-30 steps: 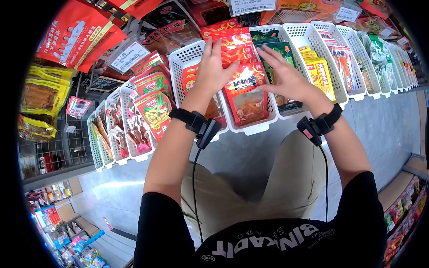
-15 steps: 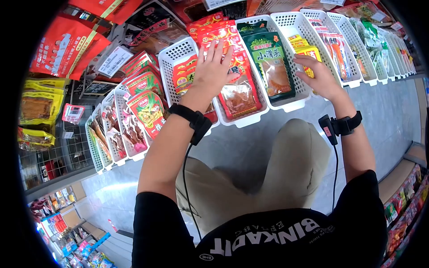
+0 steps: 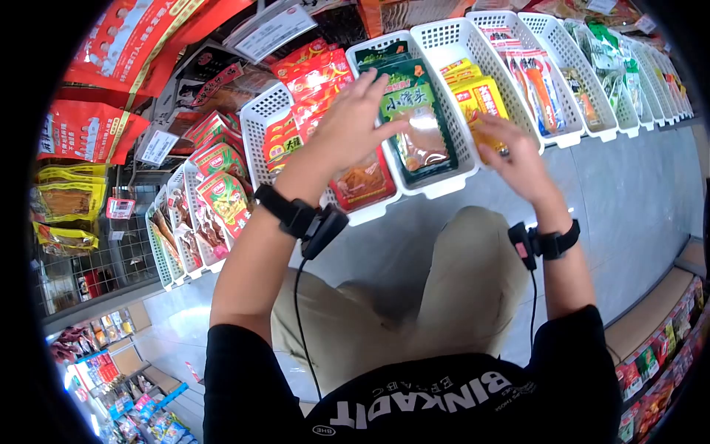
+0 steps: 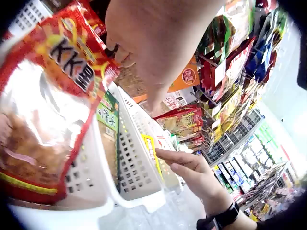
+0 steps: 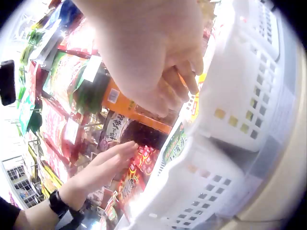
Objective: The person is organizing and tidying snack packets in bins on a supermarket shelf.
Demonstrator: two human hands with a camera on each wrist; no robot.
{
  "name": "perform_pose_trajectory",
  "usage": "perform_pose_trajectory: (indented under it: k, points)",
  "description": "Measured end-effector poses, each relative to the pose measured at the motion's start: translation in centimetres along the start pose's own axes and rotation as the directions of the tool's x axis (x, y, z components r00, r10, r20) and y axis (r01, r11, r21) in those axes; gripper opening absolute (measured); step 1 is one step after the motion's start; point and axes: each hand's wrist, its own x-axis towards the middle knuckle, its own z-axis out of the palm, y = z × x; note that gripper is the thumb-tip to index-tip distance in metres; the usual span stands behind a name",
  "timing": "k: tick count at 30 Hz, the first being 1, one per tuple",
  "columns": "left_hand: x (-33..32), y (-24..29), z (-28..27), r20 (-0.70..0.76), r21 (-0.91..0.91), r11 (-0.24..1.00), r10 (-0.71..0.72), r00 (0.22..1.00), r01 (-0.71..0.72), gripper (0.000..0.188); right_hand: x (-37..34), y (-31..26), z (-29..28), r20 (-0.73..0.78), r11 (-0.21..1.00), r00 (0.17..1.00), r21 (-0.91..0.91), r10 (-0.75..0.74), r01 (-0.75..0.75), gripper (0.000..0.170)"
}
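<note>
In the head view my left hand (image 3: 351, 126) is over the red snack packets (image 3: 362, 181), its fingertips reaching the top of a green snack packet (image 3: 423, 140). Its fingers are extended, the thumb spread across the green packet's front. The left wrist view shows a large red packet (image 4: 43, 115) lying below and beside that hand. My right hand (image 3: 514, 159) is at the yellow packets (image 3: 484, 100) in the neighbouring white basket (image 3: 436, 41), fingers loosely bent and overlapping the front packet's lower part. Slight blur softens both hands.
More white baskets (image 3: 558, 33) of packets run off to the right. On the left stand baskets with red-and-green packets (image 3: 222, 192). Hanging red bags (image 3: 92, 129) and price tags (image 3: 274, 33) crowd the rack behind. Grey floor (image 3: 592, 207) shows below the baskets.
The left hand has moved from the red packets toward the green one. The right hand went from beside the red packets, past the green ones, to the yellow packets. The head view has shifted right.
</note>
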Motion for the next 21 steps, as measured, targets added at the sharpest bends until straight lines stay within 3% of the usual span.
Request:
perform_pose_trajectory:
  k: [3, 5, 7, 9, 14, 19, 21]
  points:
    - [3.7, 0.9, 3.0, 0.06, 0.18, 0.98, -0.095, 0.994, 0.083, 0.081, -1.0, 0.5, 0.2, -0.006, 1.0, 1.0, 0.016, -0.007, 0.007, 0.027]
    - [6.3, 0.5, 4.7, 0.03, 0.245, 0.961, -0.139, 0.99, 0.128, 0.084, -1.4, 0.6, 0.3, -0.037, 0.98, 0.989, -0.146, -0.143, 0.136, 0.026]
    - [8.4, 0.1, 5.1, 0.002, 0.306, 0.935, -0.192, 0.981, 0.182, 0.087, -1.4, 0.9, 0.7, -0.028, 0.969, 0.984, -0.183, -0.174, 0.166, 0.027]
    - [9.5, -0.3, 5.2, 0.312, 0.196, 0.918, -0.392, 0.865, 0.346, 0.091, -1.3, 0.8, 1.1, -0.005, 0.959, 0.986, -0.231, -0.168, 0.162, 0.03]
    - [7.5, 0.3, 5.5, 0.239, 0.282, 0.941, -0.257, 0.937, 0.186, 0.094, -1.4, 0.8, 1.1, -0.016, 0.959, 0.986, -0.236, -0.165, 0.157, 0.033]
    - [8.4, -1.2, 5.2, 0.268, 0.245, 0.946, -0.277, 0.923, 0.213, 0.103, -1.5, 0.9, 1.2, -0.02, 0.959, 0.985, -0.231, -0.173, 0.164, 0.035]
    - [9.5, -1.8, 4.7, 0.295, 0.328, 0.922, -0.306, 0.905, 0.205, 0.111, -1.5, 1.2, 1.2, -0.018, 0.96, 0.982, -0.218, -0.185, 0.177, 0.037]
